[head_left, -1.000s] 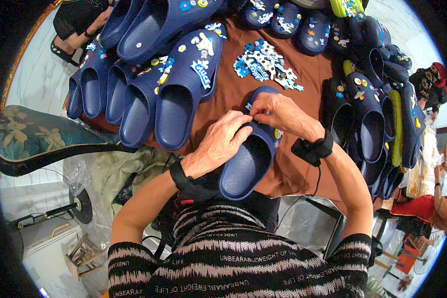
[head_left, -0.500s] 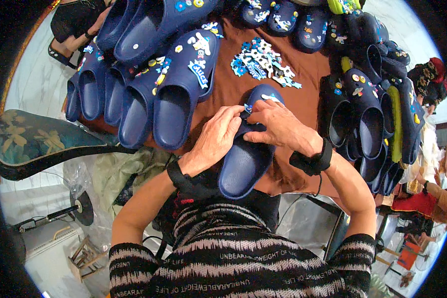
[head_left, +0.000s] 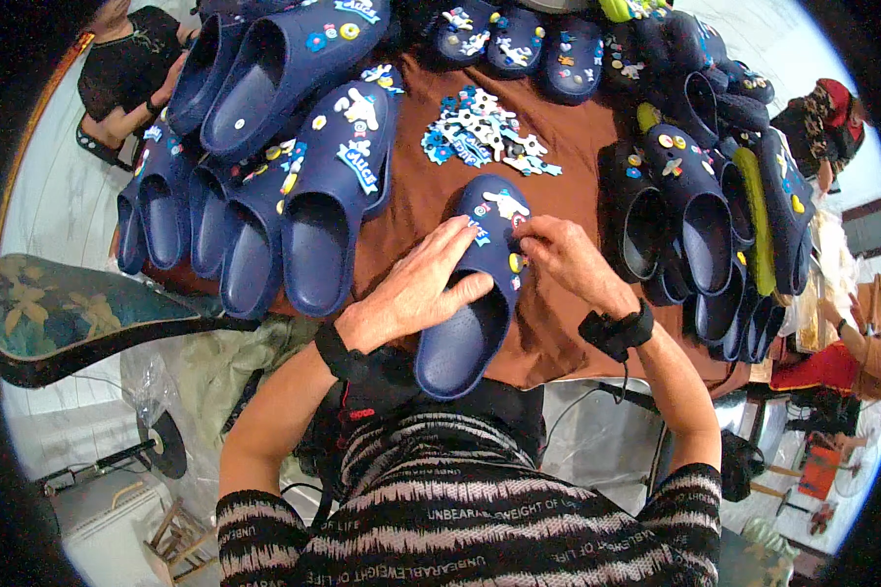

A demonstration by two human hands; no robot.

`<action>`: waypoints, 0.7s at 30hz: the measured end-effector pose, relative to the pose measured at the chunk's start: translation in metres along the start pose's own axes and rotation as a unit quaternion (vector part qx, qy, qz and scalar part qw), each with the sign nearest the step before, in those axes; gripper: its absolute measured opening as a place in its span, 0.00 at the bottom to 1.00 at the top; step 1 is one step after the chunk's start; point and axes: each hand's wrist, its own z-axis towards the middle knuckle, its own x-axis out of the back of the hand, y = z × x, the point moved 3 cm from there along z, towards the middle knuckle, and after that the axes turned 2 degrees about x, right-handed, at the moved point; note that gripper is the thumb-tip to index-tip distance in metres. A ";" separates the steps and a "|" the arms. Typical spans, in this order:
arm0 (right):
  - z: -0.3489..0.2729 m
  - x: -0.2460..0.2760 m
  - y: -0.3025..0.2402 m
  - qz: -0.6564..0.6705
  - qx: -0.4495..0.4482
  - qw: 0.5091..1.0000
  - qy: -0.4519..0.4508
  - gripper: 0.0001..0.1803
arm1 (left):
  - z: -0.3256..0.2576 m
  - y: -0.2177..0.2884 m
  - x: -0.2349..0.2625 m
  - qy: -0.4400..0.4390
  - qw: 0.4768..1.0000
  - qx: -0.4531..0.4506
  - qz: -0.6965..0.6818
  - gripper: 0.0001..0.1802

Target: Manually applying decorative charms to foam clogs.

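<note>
A navy clog (head_left: 465, 347) lies before me on the brown cloth, toe pointing away. My left hand (head_left: 411, 293) grips its left side, fingers laid along the upper and thumb stretched over the foot opening. At the upper's right edge, my right hand (head_left: 563, 256) pinches a small red-and-white shoe charm (head_left: 518, 224) against the clog; its fingertips partly hide the charm. A white character charm (head_left: 506, 203) sits near the toe, and a yellow charm (head_left: 516, 262) is lower on the right side. My left fingers partly cover a blue-and-white lettered charm (head_left: 477, 233).
Beyond the toe lies a pile of loose blue, white and black charms (head_left: 485, 137) on the brown cloth (head_left: 582, 147). Decorated navy clogs (head_left: 323, 235) crowd the left, with more clogs (head_left: 700, 225) at right. A padded seat (head_left: 78, 308) juts in at left. Other people are at both sides.
My right hand has moved off the top of the clog to its right edge. The left hand has shifted farther over the clog, its thumb now across the opening.
</note>
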 end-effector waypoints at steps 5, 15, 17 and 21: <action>-0.012 0.004 0.023 -0.023 -0.045 0.996 0.068 0.10 | 0.004 0.002 -0.002 -0.034 0.999 0.001 0.039 0.37; -0.026 -0.017 -0.005 0.128 -0.089 0.987 0.043 0.10 | 0.012 -0.001 -0.011 0.014 0.999 -0.029 0.030 0.38; -0.026 -0.017 -0.002 0.139 -0.085 0.986 0.043 0.09 | 0.013 -0.005 -0.021 0.029 0.999 -0.022 0.020 0.38; -0.034 -0.023 0.002 0.204 -0.113 0.970 0.069 0.08 | 0.008 0.000 -0.026 0.046 0.997 -0.006 -0.055 0.41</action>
